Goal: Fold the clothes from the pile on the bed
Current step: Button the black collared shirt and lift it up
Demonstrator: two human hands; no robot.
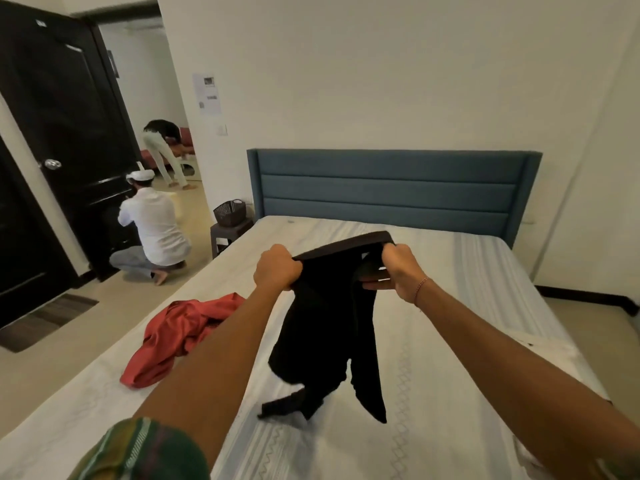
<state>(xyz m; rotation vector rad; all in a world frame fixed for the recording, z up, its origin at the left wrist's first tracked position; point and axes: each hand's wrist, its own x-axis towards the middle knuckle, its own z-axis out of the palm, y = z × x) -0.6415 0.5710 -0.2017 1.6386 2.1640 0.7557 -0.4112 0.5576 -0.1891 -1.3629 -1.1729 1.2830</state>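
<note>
A black garment (329, 327) hangs above the white mattress (450, 306), held up by its upper band. My left hand (277, 266) grips the band's left end and my right hand (401, 271) grips the right end, with the band stretched between them. The garment's lower ends trail onto the mattress near the front. A crumpled red garment (180, 336) lies on the mattress to the left, under my left forearm.
A blue padded headboard (391, 188) stands at the far end of the bed. A dark basket (230, 211) sits on a small stool (228, 233) beside the bed. One person (152, 230) crouches by the open black door (65, 133); another person (164, 147) bends in the room beyond.
</note>
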